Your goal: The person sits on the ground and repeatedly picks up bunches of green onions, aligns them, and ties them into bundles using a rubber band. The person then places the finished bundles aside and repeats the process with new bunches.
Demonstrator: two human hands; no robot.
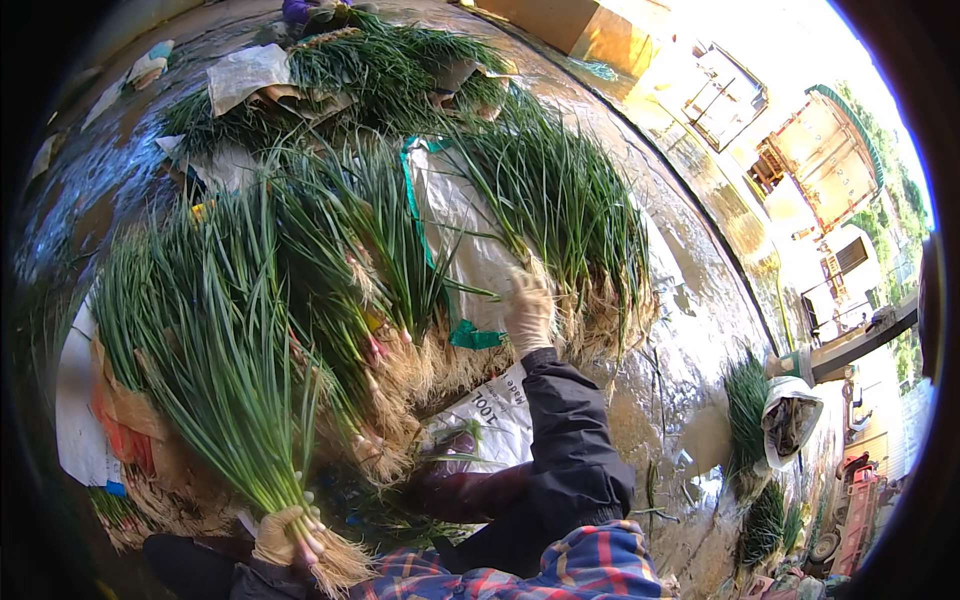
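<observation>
My left hand (279, 535), in a pale glove, is closed around the lower stems of a bunch of spring onions (296, 480). Their roots hang past the hand and their long leaves point up and left. Farther out, my gloved right hand (529, 311) is at the root end of several onion stalks (529, 261) beside a white woven sack (461, 217) with green edging. Motion blur hides whether its fingers grip a stalk. Right of the sack lies a heap of spring onions (577, 202), roots towards me. Another heap (360, 247) spreads on the left.
Across from me, more spring onions (397, 67) lie over sacking, with part of another person (319, 9) behind. The wet ground (697, 300) shines. At right are onion bundles (744, 405), a white bag (789, 420), a post (862, 337) and trucks (840, 165).
</observation>
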